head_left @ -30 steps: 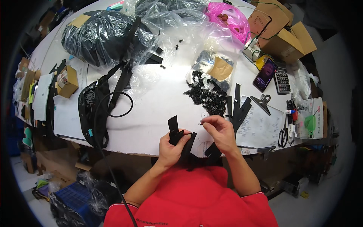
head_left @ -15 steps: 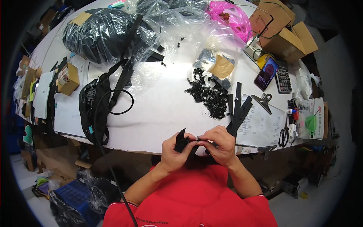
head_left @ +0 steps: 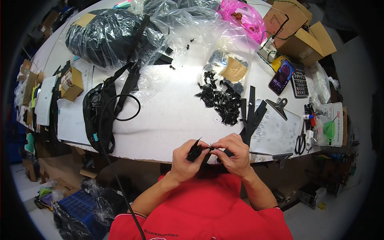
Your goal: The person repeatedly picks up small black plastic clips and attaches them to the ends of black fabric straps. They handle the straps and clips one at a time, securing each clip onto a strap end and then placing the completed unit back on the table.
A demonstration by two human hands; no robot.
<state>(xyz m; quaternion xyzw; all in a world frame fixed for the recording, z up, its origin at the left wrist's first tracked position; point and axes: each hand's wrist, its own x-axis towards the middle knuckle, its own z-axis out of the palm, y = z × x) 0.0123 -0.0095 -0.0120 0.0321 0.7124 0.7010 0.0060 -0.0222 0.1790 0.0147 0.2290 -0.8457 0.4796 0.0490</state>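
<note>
At the table's front edge, my left hand [head_left: 185, 161] is closed around a bunch of black fabric strips [head_left: 195, 151], which look like zipper tape. Its thumb and forefinger meet the fingertips of my right hand [head_left: 233, 155]. My right hand is closed in a pinch at the end of a strip. A tiny dark part [head_left: 211, 147] shows between the two sets of fingertips, too small to name. Beyond my hands lies a heap of small black parts with shiny bits [head_left: 220, 98], resembling zipper sliders. More black strips [head_left: 253, 120] lie just right of the heap.
A black bag [head_left: 99, 110] and looped cable lie left. Plastic-wrapped black goods [head_left: 114, 38] stand behind it. To the right are a phone [head_left: 282, 77], a calculator [head_left: 299, 83], a clipboard with papers [head_left: 276, 132], scissors [head_left: 300, 143] and an open carton [head_left: 306, 46].
The bunch of strips in my left hand has tilted and shifted slightly to the right. Both hands stay in nearly the same place, fingertips still together.
</note>
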